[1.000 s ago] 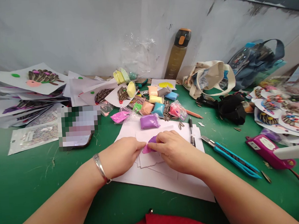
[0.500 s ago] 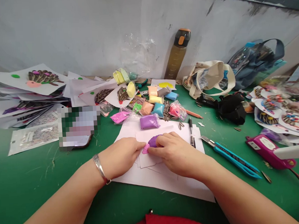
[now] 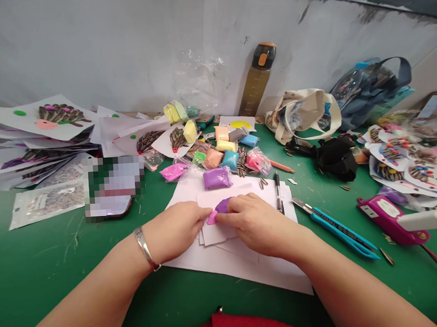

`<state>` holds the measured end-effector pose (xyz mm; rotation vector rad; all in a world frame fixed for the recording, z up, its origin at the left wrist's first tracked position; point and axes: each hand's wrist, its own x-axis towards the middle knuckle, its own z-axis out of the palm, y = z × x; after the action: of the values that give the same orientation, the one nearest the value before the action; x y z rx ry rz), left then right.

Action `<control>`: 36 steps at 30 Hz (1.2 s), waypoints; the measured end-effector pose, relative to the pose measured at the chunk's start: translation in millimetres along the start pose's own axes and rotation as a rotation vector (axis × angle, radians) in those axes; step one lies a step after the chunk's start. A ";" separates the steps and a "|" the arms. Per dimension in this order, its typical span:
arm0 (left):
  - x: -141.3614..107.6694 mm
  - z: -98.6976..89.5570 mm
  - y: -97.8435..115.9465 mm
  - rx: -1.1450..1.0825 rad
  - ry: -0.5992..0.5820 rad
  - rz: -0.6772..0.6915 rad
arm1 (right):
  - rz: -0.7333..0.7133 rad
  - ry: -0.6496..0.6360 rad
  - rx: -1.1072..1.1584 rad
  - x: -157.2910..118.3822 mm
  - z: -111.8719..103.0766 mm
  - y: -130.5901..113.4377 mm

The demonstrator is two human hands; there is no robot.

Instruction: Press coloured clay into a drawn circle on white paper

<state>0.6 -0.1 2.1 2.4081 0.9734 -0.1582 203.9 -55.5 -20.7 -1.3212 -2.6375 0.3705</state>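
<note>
Pressing the purple clay lump [image 3: 223,206] onto the white card [image 3: 222,232], head cam, that right?

Yep, step in hand = shaping by hand. Lump's on the card, between both hands, pink tip [image 3: 211,217] poking out toward the left.

Hand state?

Left hand [image 3: 174,231]: half open, fingers together, tips on the pink bit, no firm grip visible. Right hand [image 3: 257,225]: fingers lying over the lump, pressing. Thumb's hidden, so can't tell if it's pinching.

Card sits where?

On a loose stack of white paper [image 3: 247,275], on the green cutting mat [image 3: 44,278]. Silver bangle [image 3: 145,248] on the left wrist.

What's near?

Purple clay packet [image 3: 217,178] just past the card, other clay packets and sunflower seeds [image 3: 242,164] beyond it. Black pen [image 3: 278,192] right of the card, blue craft knife [image 3: 337,235] further right.

Next move needs what?

My guess: lump looks uneven, so more flattening, esp. around the pink tip. Fingers need to stay clear of the card edge, else the clay's shape is hard to judge.
</note>
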 end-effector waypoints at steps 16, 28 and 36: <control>1.6 5.7 -2.2 0.213 0.138 0.032 | 0.350 0.077 -0.127 -4.2 -4.7 51.1; 8.8 5.6 -9.8 0.196 0.216 0.090 | 0.546 0.127 -0.021 1.1 -5.0 50.0; 11.7 6.7 -12.8 0.240 0.223 0.072 | 0.599 0.334 0.071 -12.1 -22.3 59.1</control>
<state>1.2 11.3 -12.6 2.7225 1.0128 0.0221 261.8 -27.9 -17.3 -1.9358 -1.9088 0.2792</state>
